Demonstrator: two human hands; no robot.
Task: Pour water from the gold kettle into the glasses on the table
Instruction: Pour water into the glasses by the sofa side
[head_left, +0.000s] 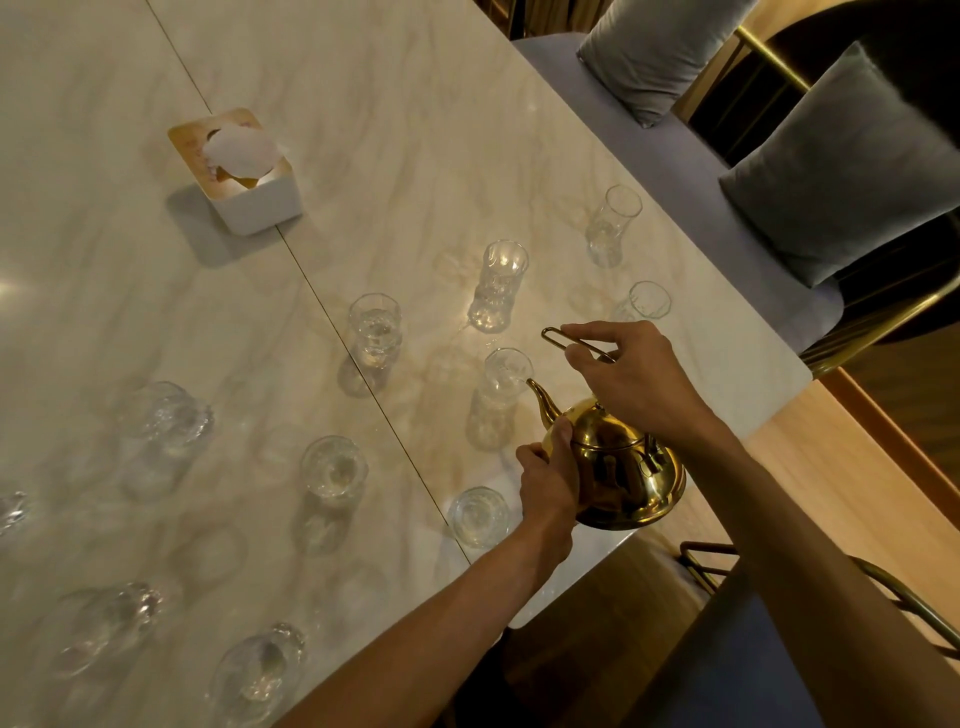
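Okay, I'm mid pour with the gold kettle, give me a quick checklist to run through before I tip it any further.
1. Spout over the target glass: ok, its tip sits at the rim.
2. Right hand holding the handle: ok, fingers curl round the wire loop.
3. Left hand steadying the gold kettle: ok, it grips the body below the spout.
4. Lid seated: ok, looks closed.
5. Water level in the target glass: cannot tell.
6. Near glass beside the left wrist: not ok, close enough to knock.
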